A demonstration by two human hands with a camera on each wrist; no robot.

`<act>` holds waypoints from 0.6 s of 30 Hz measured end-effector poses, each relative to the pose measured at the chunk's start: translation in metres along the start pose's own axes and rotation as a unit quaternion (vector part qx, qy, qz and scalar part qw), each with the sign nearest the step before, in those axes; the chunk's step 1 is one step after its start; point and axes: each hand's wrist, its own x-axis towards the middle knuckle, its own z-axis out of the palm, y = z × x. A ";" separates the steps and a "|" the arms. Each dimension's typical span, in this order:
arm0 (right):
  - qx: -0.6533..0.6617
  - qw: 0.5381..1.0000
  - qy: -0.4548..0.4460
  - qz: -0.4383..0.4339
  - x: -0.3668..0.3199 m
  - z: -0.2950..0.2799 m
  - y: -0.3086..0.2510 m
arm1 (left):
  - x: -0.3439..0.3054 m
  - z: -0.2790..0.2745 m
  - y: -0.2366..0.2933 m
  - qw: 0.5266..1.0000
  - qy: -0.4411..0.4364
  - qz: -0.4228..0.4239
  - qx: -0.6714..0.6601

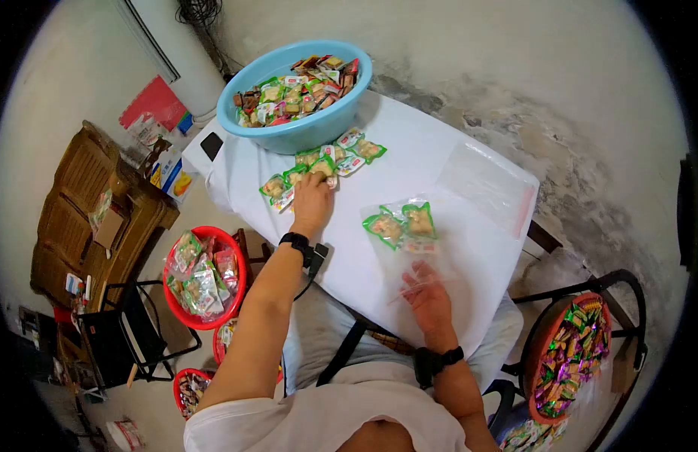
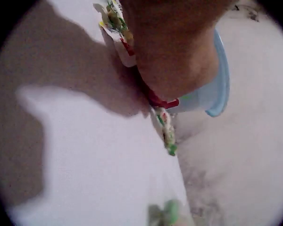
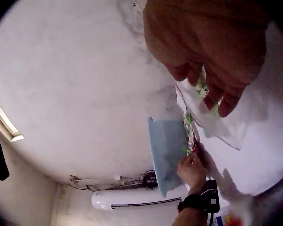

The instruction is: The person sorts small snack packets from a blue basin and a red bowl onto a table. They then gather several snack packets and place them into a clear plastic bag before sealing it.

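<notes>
Snack pkts (image 1: 322, 165) under L hand (image 1: 313, 203), clear bag (image 1: 424, 264) by R hand (image 1: 429, 301)

Loose pkts sit on the white worktop (image 1: 469, 301) next to the blue tub (image 1: 303, 137). L fingers bent down onto them, but tips are hidden in the head view & the L wrist cam mostly gets the back of the hand, so can't tell if they're pinching anything tbh. R fingers are apart, slightly bent at the bag's mouth; film edge there's hard to make out. 2 green-edged pkts (image 1: 401, 224) inside, blurry in the L wrist cam.
</notes>
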 end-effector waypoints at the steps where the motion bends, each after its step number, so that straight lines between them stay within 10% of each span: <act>1: -0.023 1.000 -0.011 0.016 -0.004 -0.002 0.000 | 0.002 -0.001 0.000 1.000 0.000 0.004 -0.002; 4: -0.066 0.995 -0.016 0.074 -0.015 -0.006 -0.006 | 0.004 -0.012 -0.001 0.981 0.156 -0.021 -0.110; 8: -0.218 0.967 -0.017 0.130 -0.037 -0.006 -0.021 | -0.008 -0.029 0.008 0.908 0.149 -0.167 -0.353; 11: -0.246 0.959 -0.034 0.138 -0.049 -0.009 -0.030 | -0.019 -0.026 -0.001 0.831 0.162 -0.237 -0.477; 13: -0.232 0.964 -0.059 0.112 -0.054 -0.002 -0.033 | -0.030 -0.044 0.010 0.655 0.099 -0.361 -0.656; 18: -0.275 0.952 -0.131 0.047 -0.061 0.042 -0.043 | -0.055 -0.073 0.062 0.586 0.072 -0.321 -0.741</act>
